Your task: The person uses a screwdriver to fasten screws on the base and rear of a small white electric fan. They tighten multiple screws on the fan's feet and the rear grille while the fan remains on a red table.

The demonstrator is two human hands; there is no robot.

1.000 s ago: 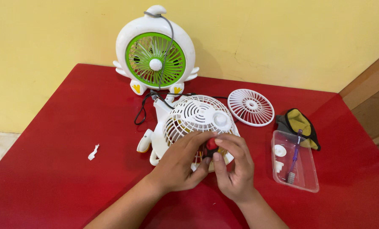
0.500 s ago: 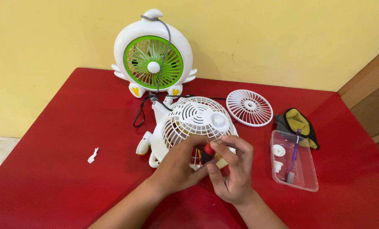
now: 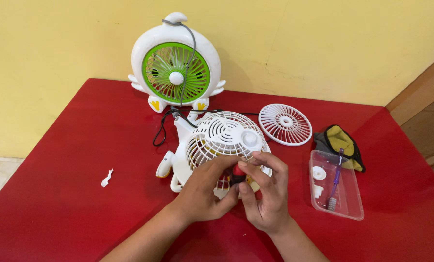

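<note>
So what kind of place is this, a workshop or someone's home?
Probably a home, set up for small repairs. A red table stands against a plain yellow wall, with two small white fans and a clear plastic tray of loose parts, but no workbench or tool racks.

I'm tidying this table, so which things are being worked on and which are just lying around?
In use:
left hand
right hand
red-handled tool
white fan lying down

Lying about:
green fan
loose grille
clear tray
yellow-black cloth
white scrap
</note>
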